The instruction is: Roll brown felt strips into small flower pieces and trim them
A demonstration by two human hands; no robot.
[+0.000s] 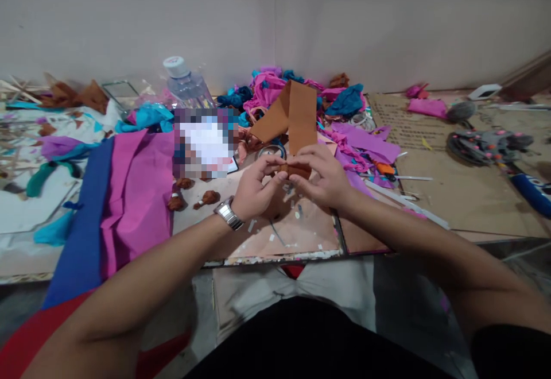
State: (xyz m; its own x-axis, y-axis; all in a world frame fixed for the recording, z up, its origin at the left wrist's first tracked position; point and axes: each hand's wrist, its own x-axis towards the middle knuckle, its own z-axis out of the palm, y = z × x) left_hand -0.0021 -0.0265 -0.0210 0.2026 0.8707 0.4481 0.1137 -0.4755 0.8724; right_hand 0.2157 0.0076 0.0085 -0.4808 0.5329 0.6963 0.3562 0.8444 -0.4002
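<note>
A brown crepe paper strip [302, 116] rises from between my hands and folds over at its top, behind my fingers. My left hand [255, 189], wearing a metal watch, pinches the gathered lower end of the strip between thumb and fingers. My right hand [326, 177] grips the same paper just to the right, with fingertips nearly touching those of the left. Small crumpled brown paper bundles lie left of my left hand; one bundle [209, 197] has a white band at its end. Small white scraps [300, 212] are scattered on the board below my hands.
A pixelated bright screen [204, 143] stands left of my hands, before a clear bottle [188, 86]. Folded pink paper [140, 195] and blue paper [81, 218] hang over the left edge. Crumpled coloured paper [267, 89] is heaped behind. Cardboard [430, 195] covers the right side.
</note>
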